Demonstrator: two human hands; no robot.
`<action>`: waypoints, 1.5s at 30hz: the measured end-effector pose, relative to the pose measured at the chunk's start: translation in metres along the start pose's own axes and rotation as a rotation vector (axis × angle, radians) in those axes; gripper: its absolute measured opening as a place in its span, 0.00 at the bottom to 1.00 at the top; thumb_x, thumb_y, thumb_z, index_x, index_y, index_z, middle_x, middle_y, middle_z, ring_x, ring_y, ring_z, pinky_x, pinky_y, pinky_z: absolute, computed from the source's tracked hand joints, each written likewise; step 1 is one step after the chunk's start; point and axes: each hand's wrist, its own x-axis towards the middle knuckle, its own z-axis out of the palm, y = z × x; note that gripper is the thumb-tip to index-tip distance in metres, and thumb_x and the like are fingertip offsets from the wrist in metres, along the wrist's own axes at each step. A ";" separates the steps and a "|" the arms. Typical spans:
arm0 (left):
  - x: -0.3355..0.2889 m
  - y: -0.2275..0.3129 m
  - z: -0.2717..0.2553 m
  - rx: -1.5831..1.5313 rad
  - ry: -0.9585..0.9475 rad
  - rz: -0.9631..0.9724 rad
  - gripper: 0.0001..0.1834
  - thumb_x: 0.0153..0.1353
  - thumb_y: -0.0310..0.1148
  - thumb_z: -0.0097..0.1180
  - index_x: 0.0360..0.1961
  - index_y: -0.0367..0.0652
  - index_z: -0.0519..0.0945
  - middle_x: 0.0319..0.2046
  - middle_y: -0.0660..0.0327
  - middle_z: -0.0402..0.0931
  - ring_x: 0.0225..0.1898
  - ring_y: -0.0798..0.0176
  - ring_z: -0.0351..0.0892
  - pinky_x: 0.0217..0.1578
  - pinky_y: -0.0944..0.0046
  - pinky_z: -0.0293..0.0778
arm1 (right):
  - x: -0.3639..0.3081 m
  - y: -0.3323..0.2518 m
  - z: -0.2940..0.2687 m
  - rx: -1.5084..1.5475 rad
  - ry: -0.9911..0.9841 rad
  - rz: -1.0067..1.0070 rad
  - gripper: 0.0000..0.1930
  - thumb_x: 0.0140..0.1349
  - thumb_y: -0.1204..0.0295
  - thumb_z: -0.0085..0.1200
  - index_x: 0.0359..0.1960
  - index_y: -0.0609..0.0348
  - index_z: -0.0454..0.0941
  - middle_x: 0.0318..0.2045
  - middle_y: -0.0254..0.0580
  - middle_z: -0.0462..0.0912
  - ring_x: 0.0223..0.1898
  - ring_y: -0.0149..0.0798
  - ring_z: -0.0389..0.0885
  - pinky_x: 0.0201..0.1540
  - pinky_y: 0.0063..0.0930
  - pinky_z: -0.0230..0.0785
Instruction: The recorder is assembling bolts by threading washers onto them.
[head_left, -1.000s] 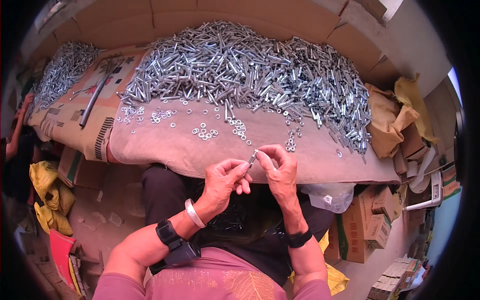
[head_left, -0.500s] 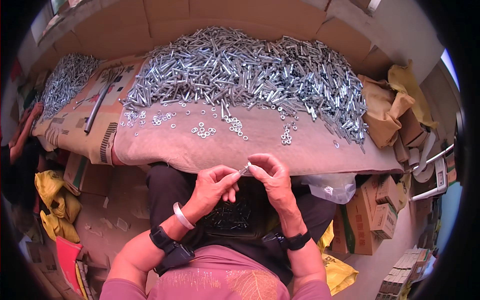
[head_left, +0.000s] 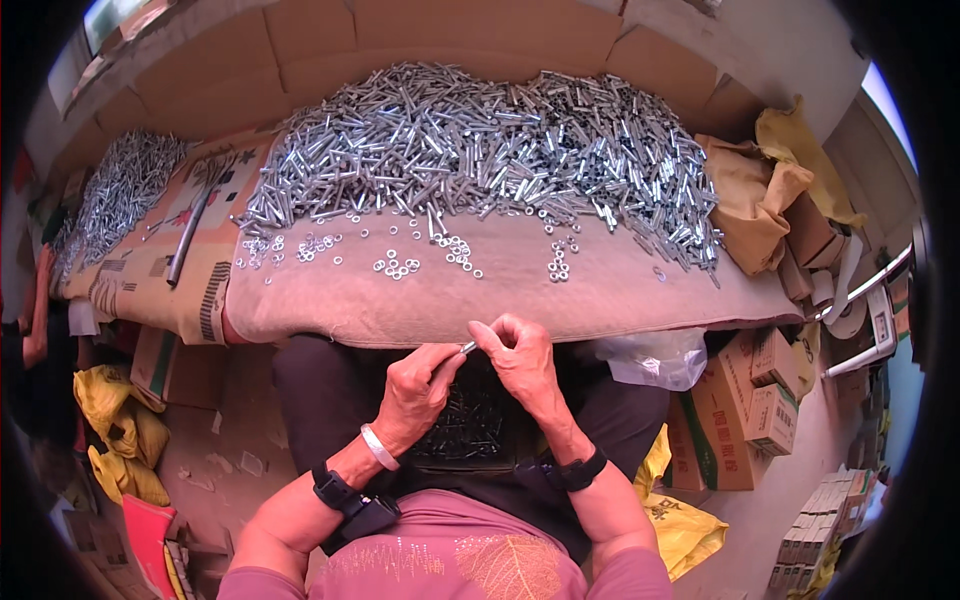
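Note:
Between my two hands, just off the near edge of the cloth-covered table (head_left: 400, 310), is a small silver bolt (head_left: 468, 348). My left hand (head_left: 412, 395) pinches its lower end, the other fingers curled in. The thumb and forefinger of my right hand (head_left: 519, 362) close around its upper end and hide most of it. Below the hands, between my knees, several finished-looking bolts (head_left: 465, 420) lie in a dark container. On the table a large heap of silver bolts (head_left: 480, 150) spreads along the back, with loose washers (head_left: 398, 266) scattered in front of it.
A metal tube (head_left: 190, 230) and a smaller bolt heap (head_left: 125, 185) lie at the left, where another person's arm (head_left: 40, 305) shows. A clear plastic bag (head_left: 655, 360) hangs by my right knee. Cardboard boxes (head_left: 735, 420) and yellow sacks (head_left: 120, 425) stand on the floor.
Both hands have shifted slightly left with the bolt. My right fingers now cover more of its upper end, and the left fingers have curled in. The view has tilted a little.

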 end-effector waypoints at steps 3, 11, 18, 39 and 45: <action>0.000 0.009 -0.004 -0.187 -0.018 -0.308 0.06 0.59 0.24 0.58 0.38 0.34 0.80 0.20 0.61 0.77 0.17 0.69 0.75 0.19 0.70 0.69 | 0.000 -0.005 0.000 -0.131 -0.005 0.007 0.15 0.60 0.62 0.60 0.29 0.65 0.80 0.18 0.34 0.78 0.22 0.24 0.74 0.25 0.24 0.67; 0.001 -0.001 -0.006 -0.409 0.008 -0.427 0.06 0.62 0.27 0.57 0.37 0.35 0.81 0.16 0.65 0.75 0.17 0.76 0.73 0.18 0.74 0.66 | -0.001 -0.002 -0.007 0.417 -0.231 -0.030 0.14 0.64 0.68 0.56 0.45 0.66 0.77 0.31 0.36 0.82 0.32 0.26 0.78 0.35 0.20 0.71; 0.001 0.005 -0.006 -0.289 -0.001 -0.289 0.06 0.61 0.25 0.58 0.38 0.34 0.81 0.21 0.62 0.77 0.18 0.74 0.74 0.18 0.73 0.67 | 0.003 0.006 0.002 0.272 -0.172 0.058 0.14 0.65 0.65 0.55 0.41 0.65 0.78 0.30 0.37 0.82 0.32 0.26 0.77 0.36 0.20 0.71; -0.032 -0.024 -0.021 0.182 -0.261 0.157 0.10 0.53 0.25 0.63 0.37 0.37 0.79 0.36 0.54 0.78 0.32 0.50 0.81 0.29 0.60 0.78 | 0.001 -0.014 0.018 -0.028 0.150 -0.280 0.13 0.62 0.71 0.53 0.46 0.64 0.77 0.40 0.54 0.81 0.39 0.47 0.81 0.43 0.34 0.71; -0.031 -0.028 -0.014 0.085 -0.338 0.210 0.10 0.53 0.23 0.61 0.38 0.37 0.78 0.34 0.54 0.78 0.30 0.50 0.80 0.29 0.59 0.77 | 0.058 0.010 0.039 -0.454 0.244 -0.473 0.24 0.60 0.66 0.56 0.55 0.67 0.69 0.55 0.60 0.72 0.57 0.58 0.68 0.60 0.44 0.60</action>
